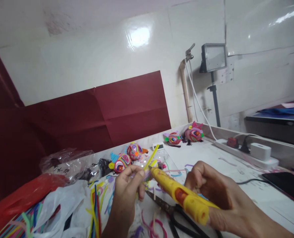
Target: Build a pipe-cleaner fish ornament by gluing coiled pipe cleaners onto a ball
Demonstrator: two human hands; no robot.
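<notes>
My right hand (223, 195) is wrapped round a yellow hot glue gun (168, 181), its nozzle close to my left fingertips. A yellow pipe cleaner (152, 156) sticks up from the pinched fingers of my left hand (127, 190). Behind those fingers is a small, partly hidden piece with white and yellow on it. Black-handled scissors (162, 203) lie on the table beneath the glue gun. Loose curls of pipe cleaner (153, 228) are scattered about, and more straight ones (96, 205) lie left of my left hand.
Colourful fish-like craft figures (122, 162) stand along the table's back, two more (194, 133) in the far corner. A power strip (251, 155) and a dark phone (288, 186) lie at right. Plastic bags (74, 198) cover the left side. A lamp (214, 57) stands behind.
</notes>
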